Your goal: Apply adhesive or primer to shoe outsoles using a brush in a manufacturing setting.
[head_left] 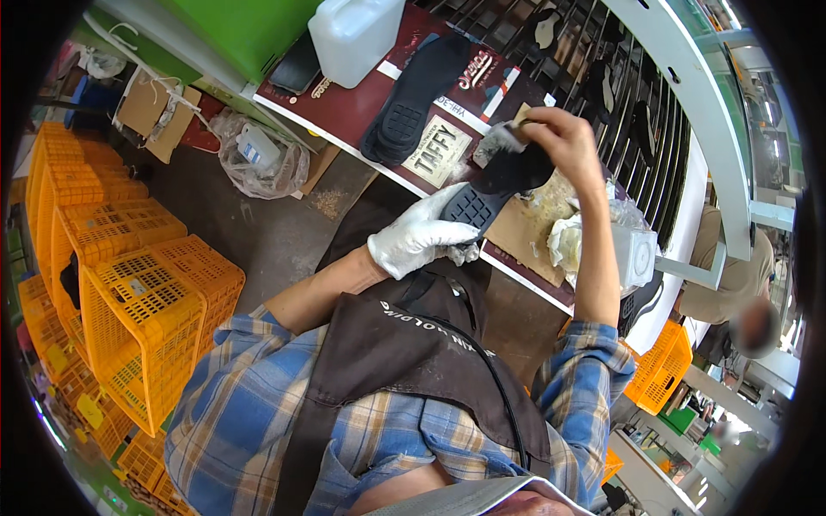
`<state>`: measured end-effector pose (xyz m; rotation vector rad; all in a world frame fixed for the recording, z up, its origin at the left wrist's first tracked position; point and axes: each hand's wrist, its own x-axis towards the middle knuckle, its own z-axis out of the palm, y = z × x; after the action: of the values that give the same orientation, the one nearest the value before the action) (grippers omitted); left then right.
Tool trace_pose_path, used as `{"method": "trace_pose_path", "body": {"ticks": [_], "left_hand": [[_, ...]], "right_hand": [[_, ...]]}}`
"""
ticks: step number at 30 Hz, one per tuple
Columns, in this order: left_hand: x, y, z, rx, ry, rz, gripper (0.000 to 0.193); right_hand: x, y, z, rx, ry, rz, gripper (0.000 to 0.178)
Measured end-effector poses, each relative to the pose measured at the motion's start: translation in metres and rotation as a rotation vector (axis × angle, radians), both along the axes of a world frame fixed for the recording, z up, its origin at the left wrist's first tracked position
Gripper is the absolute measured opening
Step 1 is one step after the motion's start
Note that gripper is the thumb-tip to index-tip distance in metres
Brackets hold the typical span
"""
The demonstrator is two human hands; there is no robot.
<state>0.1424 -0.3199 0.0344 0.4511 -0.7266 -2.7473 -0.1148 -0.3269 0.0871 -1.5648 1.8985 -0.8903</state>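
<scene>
Your left hand [419, 234], in a white glove, is curled around the lower end of a black shoe sole [492, 191], tread side up, held above the edge of the dark red worktable [344, 112]. Your bare right hand [564, 142] is closed, fingers pinching a grey brush or cloth [492, 144] pressed against the sole's upper end. Another black sole [415, 95] lies on the table beside a white plastic jug [354, 36], and orange crates [146, 301] stand stacked at your left.

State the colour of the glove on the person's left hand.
White; the glove on the left hand shows best in the head view, holding a black shoe sole.
</scene>
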Motion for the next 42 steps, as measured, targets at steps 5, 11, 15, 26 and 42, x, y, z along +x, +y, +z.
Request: {"method": "trace_pose_path", "body": {"ticks": [5,11,15,26,42], "left_hand": [[0.003,-0.001,0.002,-0.019,-0.023,-0.011,0.069],[0.004,0.0,0.004,-0.041,-0.037,0.012,0.064],[0.004,-0.002,0.005,-0.055,-0.036,0.0,0.064],[0.002,0.0,0.003,-0.058,-0.041,0.018,0.069],[-0.005,0.007,-0.015,0.745,0.463,0.161,0.057]], "right_hand": [[0.011,0.012,0.001,0.224,-0.255,0.372,0.017],[0.018,0.013,0.005,0.123,-0.439,0.229,0.018],[0.034,0.005,0.004,0.098,-0.069,0.121,0.017],[0.024,0.032,-0.01,-0.278,0.409,-0.07,0.018],[0.068,0.104,0.01,-0.339,0.267,0.293,0.028]]}}
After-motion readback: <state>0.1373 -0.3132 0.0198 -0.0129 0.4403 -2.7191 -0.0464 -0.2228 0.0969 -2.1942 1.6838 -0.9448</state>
